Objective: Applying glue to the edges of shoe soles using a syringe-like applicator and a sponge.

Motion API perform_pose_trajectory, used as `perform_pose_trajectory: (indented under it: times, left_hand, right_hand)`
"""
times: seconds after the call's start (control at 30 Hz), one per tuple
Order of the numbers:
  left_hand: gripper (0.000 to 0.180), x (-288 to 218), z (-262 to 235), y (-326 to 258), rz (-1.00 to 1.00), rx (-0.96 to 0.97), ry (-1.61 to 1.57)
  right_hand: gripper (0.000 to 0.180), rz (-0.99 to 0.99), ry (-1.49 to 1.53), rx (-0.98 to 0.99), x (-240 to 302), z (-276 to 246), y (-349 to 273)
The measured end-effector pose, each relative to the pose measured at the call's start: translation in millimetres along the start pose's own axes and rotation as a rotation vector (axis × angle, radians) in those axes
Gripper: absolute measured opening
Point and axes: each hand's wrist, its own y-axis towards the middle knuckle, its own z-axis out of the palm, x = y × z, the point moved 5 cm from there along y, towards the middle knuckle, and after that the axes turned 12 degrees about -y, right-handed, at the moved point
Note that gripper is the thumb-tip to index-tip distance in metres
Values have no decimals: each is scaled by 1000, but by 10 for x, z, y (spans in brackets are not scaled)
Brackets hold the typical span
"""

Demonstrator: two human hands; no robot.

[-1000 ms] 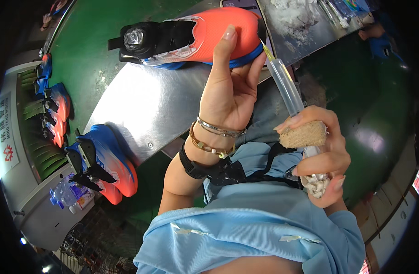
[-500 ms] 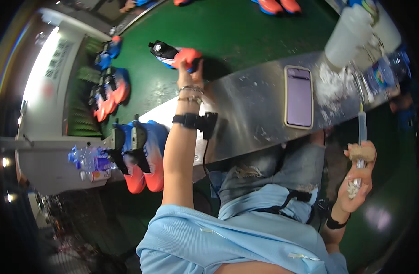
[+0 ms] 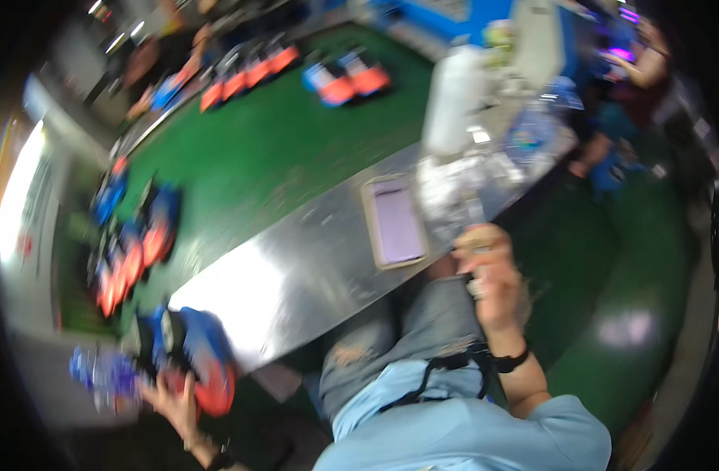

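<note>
Left hand [image 3: 171, 400]: fingers are spread at round-toed blue-coral shoes [image 3: 208, 353] | shoes: near left corner of shiny metal counter [image 3: 312, 243] | right hand [image 3: 494, 276]: fingers curl round blurred tan block [image 3: 485, 235], by front edge

It looked like a shoe workshop: matching orange-and-blue shoes [image 3: 220, 385] stood in groups at near left, left and far, along a green surface [image 3: 320, 149] and metal ledge [image 3: 316, 243].

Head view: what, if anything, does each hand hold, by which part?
Right hand: seemingly a tan block, grip point blurred. Left hand, fingers spread at blue-orange shoes: cannot tell.
</note>
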Motion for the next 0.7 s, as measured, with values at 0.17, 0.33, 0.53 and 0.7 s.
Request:
perform_pose_trajectory:
  times: [0.17,0.33,0.53,0.7]
  left_hand:
    - [61,338,454,141,14,-16,-419]
    - [63,-29,592,175,78,-42,-375]
    - [66,-145,576,150,118,-55,-371]
    - [68,-434,469,125,209,-94,-358]
  right_hand:
    - [8,-87,18,4,183,-65,-16]
    - [12,-154,-55,-25,217,254,-157]
    - [15,-302,84,197,518,972,-308]
    - [15,-362,143,222,576,877,-336]
